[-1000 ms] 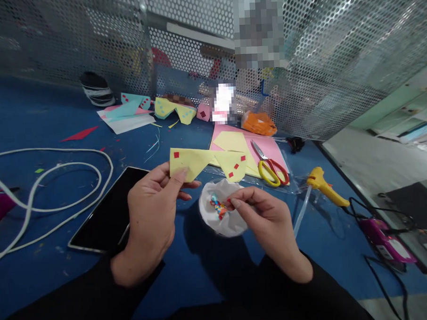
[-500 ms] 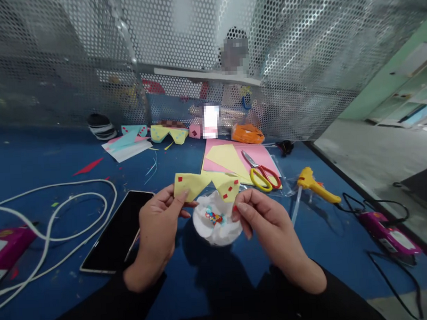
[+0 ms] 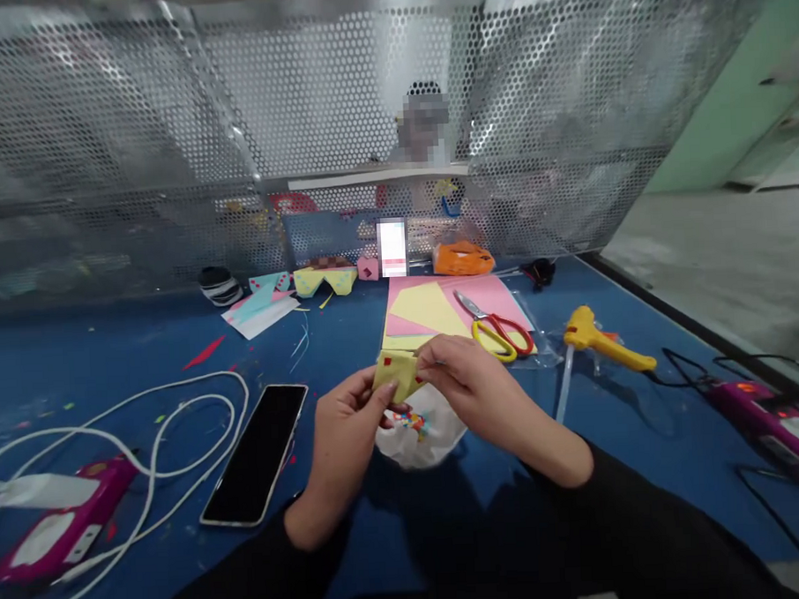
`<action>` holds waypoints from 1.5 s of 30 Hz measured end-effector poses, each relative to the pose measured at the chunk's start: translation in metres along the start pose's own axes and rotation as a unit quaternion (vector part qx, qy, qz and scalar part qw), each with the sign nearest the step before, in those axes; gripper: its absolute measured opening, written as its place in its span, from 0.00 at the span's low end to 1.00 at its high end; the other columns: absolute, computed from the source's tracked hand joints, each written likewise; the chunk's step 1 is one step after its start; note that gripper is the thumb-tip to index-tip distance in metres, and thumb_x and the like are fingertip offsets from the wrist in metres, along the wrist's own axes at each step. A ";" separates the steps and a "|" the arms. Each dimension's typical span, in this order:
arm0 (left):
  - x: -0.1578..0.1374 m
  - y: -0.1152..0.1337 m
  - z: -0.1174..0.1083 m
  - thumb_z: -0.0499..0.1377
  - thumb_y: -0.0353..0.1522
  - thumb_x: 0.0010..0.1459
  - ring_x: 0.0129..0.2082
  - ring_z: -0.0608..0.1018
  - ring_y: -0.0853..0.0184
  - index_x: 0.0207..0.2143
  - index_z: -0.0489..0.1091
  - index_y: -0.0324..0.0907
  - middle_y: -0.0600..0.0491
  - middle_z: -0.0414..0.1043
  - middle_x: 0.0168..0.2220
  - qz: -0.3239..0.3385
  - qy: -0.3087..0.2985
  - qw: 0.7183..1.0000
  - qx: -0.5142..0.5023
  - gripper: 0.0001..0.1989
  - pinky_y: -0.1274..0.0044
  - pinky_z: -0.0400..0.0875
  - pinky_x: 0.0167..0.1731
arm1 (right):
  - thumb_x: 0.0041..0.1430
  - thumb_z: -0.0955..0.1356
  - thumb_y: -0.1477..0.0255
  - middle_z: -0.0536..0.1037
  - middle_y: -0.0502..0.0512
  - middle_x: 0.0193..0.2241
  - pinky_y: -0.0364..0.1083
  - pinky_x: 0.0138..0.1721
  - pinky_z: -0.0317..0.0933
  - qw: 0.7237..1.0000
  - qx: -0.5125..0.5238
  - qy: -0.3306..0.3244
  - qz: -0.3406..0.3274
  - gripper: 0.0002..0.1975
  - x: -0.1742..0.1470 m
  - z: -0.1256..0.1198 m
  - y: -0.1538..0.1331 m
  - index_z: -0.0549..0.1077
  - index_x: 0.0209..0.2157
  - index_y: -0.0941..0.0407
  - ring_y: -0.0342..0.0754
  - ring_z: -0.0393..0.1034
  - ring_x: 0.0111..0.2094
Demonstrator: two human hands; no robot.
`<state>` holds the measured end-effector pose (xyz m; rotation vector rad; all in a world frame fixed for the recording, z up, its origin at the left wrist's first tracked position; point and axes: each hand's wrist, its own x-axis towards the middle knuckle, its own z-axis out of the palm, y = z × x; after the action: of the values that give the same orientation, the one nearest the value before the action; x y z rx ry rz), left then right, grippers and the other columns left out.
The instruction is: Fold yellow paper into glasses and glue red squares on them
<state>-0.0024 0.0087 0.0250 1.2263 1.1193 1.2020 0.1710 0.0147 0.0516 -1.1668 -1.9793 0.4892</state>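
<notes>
My left hand (image 3: 352, 430) is closed on a folded yellow paper cutout (image 3: 404, 367) with a small red square on it, the thumb on its front face. My right hand (image 3: 476, 389) is closed at the cutout's right side, a small red paper piece (image 3: 420, 378) at its fingertips. Its fingers cover much of that side. Just below both hands stands a small white-lined bowl (image 3: 423, 453) with tiny coloured paper bits (image 3: 413, 422) in it.
Behind lie scissors (image 3: 493, 326) on pink and yellow paper sheets (image 3: 432, 307). A yellow glue gun (image 3: 603, 339) is at right, a phone (image 3: 257, 456) and white cable (image 3: 151, 460) at left. A perforated metal screen (image 3: 338, 99) closes off the back; a person is beyond it.
My right hand has moved up and inward from above the bowl onto the cutout's right side, bringing the red piece. The cutout's two halves, spread apart before, are now hidden or folded together.
</notes>
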 end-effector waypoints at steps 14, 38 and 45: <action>-0.015 0.002 -0.001 0.67 0.37 0.52 0.30 0.83 0.64 0.36 0.63 0.45 0.53 0.79 0.34 0.035 0.018 0.998 0.045 0.16 0.79 0.74 0.24 | 0.60 0.63 0.74 0.74 0.51 0.27 0.48 0.37 0.57 0.998 0.012 0.018 0.059 0.07 -0.003 0.004 0.004 0.67 0.27 0.53 0.47 0.66 0.31; -0.015 -0.002 -0.001 0.66 0.34 0.53 0.27 0.82 0.66 0.32 0.81 0.43 0.52 0.81 0.26 -0.011 0.000 1.000 0.013 0.05 0.80 0.72 0.23 | 0.57 0.69 0.73 0.80 0.55 0.43 0.58 0.54 0.62 0.991 0.085 0.095 0.045 0.05 -0.009 0.015 -0.006 0.76 0.28 0.51 0.53 0.71 0.51; -0.015 -0.005 -0.003 0.67 0.35 0.53 0.25 0.80 0.69 0.32 0.80 0.42 0.52 0.81 0.25 -0.023 0.008 1.000 -0.003 0.06 0.81 0.71 0.23 | 0.56 0.69 0.72 0.81 0.54 0.45 0.59 0.55 0.62 0.992 0.062 0.102 0.044 0.05 -0.012 0.022 -0.007 0.78 0.28 0.51 0.53 0.71 0.53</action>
<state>-0.0063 -0.0058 0.0193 1.1824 1.1484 1.1820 0.1538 0.0020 0.0373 -1.1799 -1.7050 0.5092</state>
